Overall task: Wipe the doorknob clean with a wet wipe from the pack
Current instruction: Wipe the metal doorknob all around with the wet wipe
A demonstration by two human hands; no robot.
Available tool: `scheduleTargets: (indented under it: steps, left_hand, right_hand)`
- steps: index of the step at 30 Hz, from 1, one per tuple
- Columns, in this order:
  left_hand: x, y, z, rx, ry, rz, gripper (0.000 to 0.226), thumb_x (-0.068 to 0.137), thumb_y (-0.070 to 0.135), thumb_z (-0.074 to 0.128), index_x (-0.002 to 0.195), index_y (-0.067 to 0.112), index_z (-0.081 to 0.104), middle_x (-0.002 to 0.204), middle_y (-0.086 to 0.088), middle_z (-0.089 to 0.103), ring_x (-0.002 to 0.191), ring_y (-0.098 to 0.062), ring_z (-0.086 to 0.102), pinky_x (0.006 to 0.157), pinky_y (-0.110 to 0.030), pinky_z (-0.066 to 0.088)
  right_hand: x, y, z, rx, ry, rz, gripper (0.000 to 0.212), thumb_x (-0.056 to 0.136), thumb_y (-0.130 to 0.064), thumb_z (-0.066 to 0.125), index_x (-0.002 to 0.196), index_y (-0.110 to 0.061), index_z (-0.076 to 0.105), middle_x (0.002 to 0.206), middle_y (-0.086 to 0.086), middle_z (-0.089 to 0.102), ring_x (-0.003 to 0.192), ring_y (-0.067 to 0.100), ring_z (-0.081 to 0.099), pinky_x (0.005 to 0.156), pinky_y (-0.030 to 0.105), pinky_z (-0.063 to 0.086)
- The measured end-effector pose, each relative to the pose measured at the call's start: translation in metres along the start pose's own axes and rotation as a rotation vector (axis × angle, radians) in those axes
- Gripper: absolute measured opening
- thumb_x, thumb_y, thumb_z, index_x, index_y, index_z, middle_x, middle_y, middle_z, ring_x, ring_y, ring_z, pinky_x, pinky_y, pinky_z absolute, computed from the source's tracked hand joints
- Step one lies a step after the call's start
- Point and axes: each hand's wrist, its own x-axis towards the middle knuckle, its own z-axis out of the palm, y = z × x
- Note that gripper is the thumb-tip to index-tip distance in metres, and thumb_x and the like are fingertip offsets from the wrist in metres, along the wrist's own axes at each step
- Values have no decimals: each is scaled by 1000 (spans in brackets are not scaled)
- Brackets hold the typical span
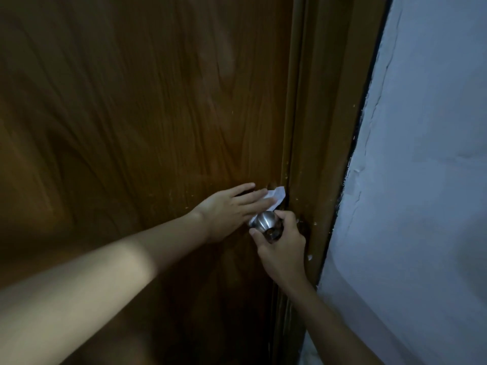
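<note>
A round silver doorknob (266, 224) sticks out of the brown wooden door (147, 122) near its right edge. My right hand (283, 248) grips the knob from below and from the right, fingers curled around it. My left hand (232, 209) lies flat against the door just above the knob, fingers stretched out, pressing a white wet wipe (276, 197) behind the knob's upper side. Part of the wipe pokes out past my fingertips, and a strip shows at the knob's left. The wipe pack is not in sight.
The brown door frame (324, 154) runs beside the door's edge, with small white paint chips on it. A pale, rough wall (427, 180) fills the right side. The light is dim.
</note>
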Motion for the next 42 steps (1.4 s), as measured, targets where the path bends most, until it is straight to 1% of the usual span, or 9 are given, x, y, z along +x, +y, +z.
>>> scheduleTargets:
  steps: [2,5,13,23,26,31,33,36,42]
  left_hand:
    - [3,-4,-8,45,-20,44,61,93,25,38,145,17,8,156,-4,-19,143,-26,-14,113,-43,-12]
    - [2,-3,-14,23,-53,25,60,93,24,41,145,18,11,157,-1,-15,143,-28,-9,113,-44,-12]
    - [-19,33,8,117,-121,-221,75,94,31,38,143,12,-15,138,-15,-43,141,-32,-17,104,-47,-17]
    - [7,-10,-18,35,-91,25,68,93,26,41,145,21,-2,157,3,-12,143,-30,-11,107,-47,-19]
    - [5,0,-14,53,-72,-48,64,93,27,42,145,23,6,157,3,-13,144,-30,-7,103,-53,-22]
    - [-7,36,10,30,20,-311,75,90,29,46,146,23,-4,154,-1,-23,144,-29,-1,97,-63,-25]
    - [-13,52,22,39,95,-454,83,77,36,60,143,25,11,155,-1,-6,141,-26,23,108,-58,-7]
    - [-16,74,38,-89,202,-548,91,55,34,77,134,19,35,149,-3,21,125,-26,49,106,-49,16]
    - [-6,82,43,-214,189,-479,69,47,31,81,113,17,65,137,-11,32,114,-26,37,98,-45,24]
  right_hand:
    - [1,0,-3,1,-24,18,48,72,-18,76,111,-19,49,103,-2,62,89,7,60,64,9,46]
    - [3,-1,-6,1,-33,23,47,70,-17,78,109,-18,50,97,-4,62,81,-2,58,59,5,46]
    - [2,-4,-6,17,-54,-11,43,69,-14,78,101,-17,50,84,-10,59,70,-11,57,54,3,43]
    - [10,-3,-13,-40,-119,-17,45,67,-10,79,96,-17,46,79,-16,56,69,-6,55,52,0,41]
    - [11,-4,-14,-16,-129,5,43,68,-9,78,96,-16,47,80,-12,58,67,-4,57,52,2,42]
    - [9,-4,-14,3,-119,-9,41,66,-10,79,94,-15,49,79,-10,60,66,-12,58,51,5,44]
    - [9,-4,-13,1,-112,-24,39,67,-10,78,93,-15,49,77,-9,60,65,-11,58,50,6,44]
    - [8,-6,-14,10,-102,-22,38,67,-8,77,92,-14,49,74,-10,59,62,-12,57,49,6,44]
    - [9,-7,-12,13,-76,-17,40,65,-13,80,91,-15,49,73,-12,59,60,-14,56,47,6,42]
